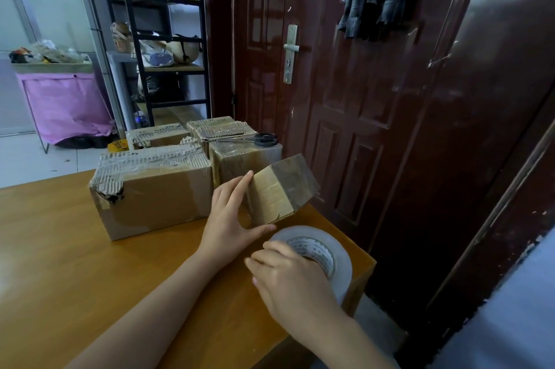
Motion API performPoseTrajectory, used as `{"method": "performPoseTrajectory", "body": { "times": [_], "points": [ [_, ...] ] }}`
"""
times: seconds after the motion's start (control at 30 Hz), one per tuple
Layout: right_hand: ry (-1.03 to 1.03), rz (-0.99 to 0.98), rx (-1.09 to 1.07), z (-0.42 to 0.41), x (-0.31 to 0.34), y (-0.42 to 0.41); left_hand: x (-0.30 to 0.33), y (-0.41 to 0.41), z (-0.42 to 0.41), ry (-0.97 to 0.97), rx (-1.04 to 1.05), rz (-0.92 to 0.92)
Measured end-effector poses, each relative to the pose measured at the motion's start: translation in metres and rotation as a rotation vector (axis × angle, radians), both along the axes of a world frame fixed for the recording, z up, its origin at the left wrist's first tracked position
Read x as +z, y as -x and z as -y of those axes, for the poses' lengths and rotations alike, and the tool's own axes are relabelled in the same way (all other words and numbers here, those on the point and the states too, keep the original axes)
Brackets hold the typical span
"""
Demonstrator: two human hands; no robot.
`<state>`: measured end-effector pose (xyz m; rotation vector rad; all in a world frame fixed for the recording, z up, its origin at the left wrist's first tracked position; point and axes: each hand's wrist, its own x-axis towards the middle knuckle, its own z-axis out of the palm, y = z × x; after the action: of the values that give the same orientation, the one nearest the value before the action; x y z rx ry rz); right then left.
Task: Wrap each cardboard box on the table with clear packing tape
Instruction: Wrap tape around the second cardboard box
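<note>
Small box tilted between left hand's fingers, above tape roll.

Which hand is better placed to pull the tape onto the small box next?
The right hand, probably: it already grips the tape roll beside the small box. The left hand holds that box tilted, so it is occupied.
</note>
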<state>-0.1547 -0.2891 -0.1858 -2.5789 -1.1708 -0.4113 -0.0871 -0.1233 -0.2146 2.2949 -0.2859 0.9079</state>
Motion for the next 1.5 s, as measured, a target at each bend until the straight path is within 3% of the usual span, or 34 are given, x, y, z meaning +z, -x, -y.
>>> {"method": "performPoseTrajectory", "body": {
  "times": [0.13, 0.27, 0.33, 0.47, 0.57, 0.93, 1.2, 1.5],
  "points": [
    [-0.252, -0.215, 0.077, 0.013, 0.029, -0.005, -0.002, -0.002, 0.000, -0.008, -0.069, 0.005],
    [-0.702, -0.126, -0.028, 0.033, 0.049, -0.047, -0.002, -0.006, -0.001, -0.081, -0.061, 0.052],
    [-0.818, -0.153, -0.103, 0.044, 0.051, -0.081, -0.002, -0.009, -0.001, -0.121, -0.043, 0.067],
    [-0.624, -0.340, -0.008, 0.052, 0.038, -0.132, -0.003, -0.014, 0.000, -0.237, -0.024, 0.123],
    [-0.504, -0.324, 0.082, 0.051, 0.028, -0.148, -0.004, -0.019, -0.001, -0.280, -0.021, 0.139],
    [-0.614, -0.123, 0.022, 0.045, -0.014, -0.159, -0.005, -0.027, -0.001, -0.398, -0.074, 0.091],
    [-0.552, -0.099, 0.044, 0.046, -0.031, -0.159, -0.003, -0.024, -0.004, -0.109, -0.136, -0.069],
    [-0.792, -0.086, 0.076, 0.039, -0.033, -0.160, 0.002, -0.031, 0.001, 0.059, -0.095, 0.129]
  ]
}}
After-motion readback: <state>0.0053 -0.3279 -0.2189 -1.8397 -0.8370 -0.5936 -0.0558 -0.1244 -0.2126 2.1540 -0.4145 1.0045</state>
